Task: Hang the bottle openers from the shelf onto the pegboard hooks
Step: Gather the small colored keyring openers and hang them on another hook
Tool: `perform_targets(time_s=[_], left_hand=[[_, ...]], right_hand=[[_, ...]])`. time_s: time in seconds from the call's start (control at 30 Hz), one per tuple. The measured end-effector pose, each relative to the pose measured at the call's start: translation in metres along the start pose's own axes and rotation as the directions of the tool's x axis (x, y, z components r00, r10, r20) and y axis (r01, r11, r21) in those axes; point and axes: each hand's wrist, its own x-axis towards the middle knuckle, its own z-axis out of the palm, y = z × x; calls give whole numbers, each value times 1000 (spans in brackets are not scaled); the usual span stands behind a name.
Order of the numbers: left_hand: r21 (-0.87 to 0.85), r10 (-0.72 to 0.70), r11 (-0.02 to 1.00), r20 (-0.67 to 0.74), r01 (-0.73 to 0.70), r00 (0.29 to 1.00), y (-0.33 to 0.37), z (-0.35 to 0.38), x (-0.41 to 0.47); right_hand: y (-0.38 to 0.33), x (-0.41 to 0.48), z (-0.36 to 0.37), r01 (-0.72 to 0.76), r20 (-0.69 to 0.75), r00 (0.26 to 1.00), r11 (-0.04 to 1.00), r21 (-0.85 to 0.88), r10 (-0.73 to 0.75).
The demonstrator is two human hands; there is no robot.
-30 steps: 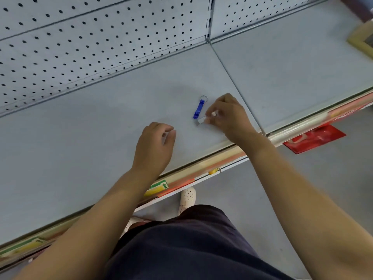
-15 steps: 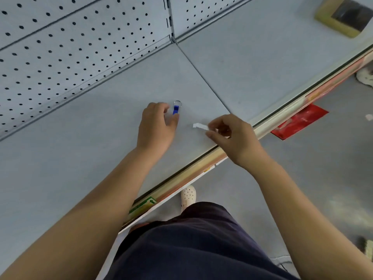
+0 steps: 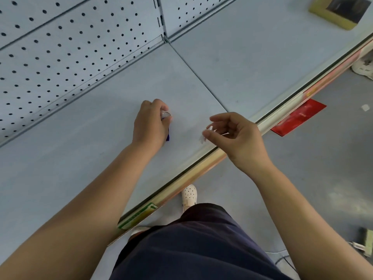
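Grey store shelf (image 3: 90, 168) with white pegboard (image 3: 60, 57) behind it, and I see no hooks anywhere in this view. Biggest risk as I judge it: the left hand (image 3: 150, 124) has the blue bottle opener (image 3: 168, 137) buried in a fist, with the metal ring (image 3: 166, 114) just peeking out by the fingertips. Getting that ring onto a hook likely needs a regrip — a small slick opener could slip then and fall to the shelf, or past the front lip (image 3: 181, 179) to the floor (image 3: 312, 168). Second: the right hand (image 3: 238, 138) is busy, thumb and forefinger pinching a pale scrap (image 3: 201, 139) too blurred to name, so it cannot steady the ring unless it lets that go first. Third: with hooks out of frame, the aim is a guess until the head tilts up.

Position: opener sits inside the left hand, fingers curled hard round it, lying lengthwise under the palm. Ring end points toward the pegboard, blue tail sticks out below the heel of the hand toward the shelf front. Hand is low over the shelf; I cannot tell whether the opener is lifted or pressed on the surface. Right hand hovers near the front lip, well apart from the opener — not touching it.
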Motion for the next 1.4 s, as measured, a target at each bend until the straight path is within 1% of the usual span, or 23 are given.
perform_targets(time_s=[0.1, 0.17, 0.23, 0.33, 0.43, 0.57, 0.7, 0.77, 0.83, 0.93, 1.0, 1.1, 1.27, 1.33, 1.4], left_hand=[[-7, -47, 999, 24, 48, 999, -12, -9, -12], [-14, -73, 997, 25, 74, 997, -21, -17, -24], [-56, -88, 994, 18, 89, 996, -28, -27, -39], [-174, -155, 972, 44, 160, 987, -41, -47, -64], [-339, -251, 906, 52, 253, 967, -55, -72, -94], [-517, -343, 806, -14, 286, 939, -75, -112, -139], [-564, -408, 775, -102, 285, 907, -97, -152, -185], [-611, -458, 735, -130, 293, 879, -109, -173, -209], [-659, -466, 709, -170, 251, 868, -122, -195, -233], [-710, -445, 688, -248, 152, 860, -140, -225, -270], [-719, -433, 689, -309, 90, 847, -152, -242, -293], [-709, -408, 705, -412, -6, 815, -171, -269, -326], [-682, -381, 722, -532, -116, 756, -198, -314, -369], [-662, -362, 733, -575, -157, 733, -206, -332, -384], [-629, -347, 756, -621, -182, 703, -212, -346, -395]], right_hand=[[-9, 4, 12, 38, 19, 999, 998, -49, -37], [-15, 6, 22, 40, 64, 997, 998, -51, -37], [-22, 6, 34, 42, 110, 993, 996, -81, -32], [-34, 1, 58, 73, 157, 986, 986, -151, -49], [-43, -8, 87, 103, 222, 973, 975, -196, -58], [-49, -32, 127, 139, 267, 960, 972, -188, -86], [-54, -69, 172, 206, 329, 934, 963, -175, -139], [-58, -92, 195, 258, 356, 916, 951, -170, -185], [-65, -115, 218, 288, 370, 903, 947, -145, -217], [-77, -150, 252, 323, 402, 881, 938, -126, -249], [-87, -171, 272, 356, 426, 861, 928, -110, -279], [-103, -202, 299, 394, 439, 831, 919, -31, -342], [-134, -243, 339, 513, 459, 755, 858, 33, -469], [-147, -256, 356, 570, 475, 709, 820, 50, -521], [-159, -266, 371, 654, 467, 650, 754, 58, -599]])
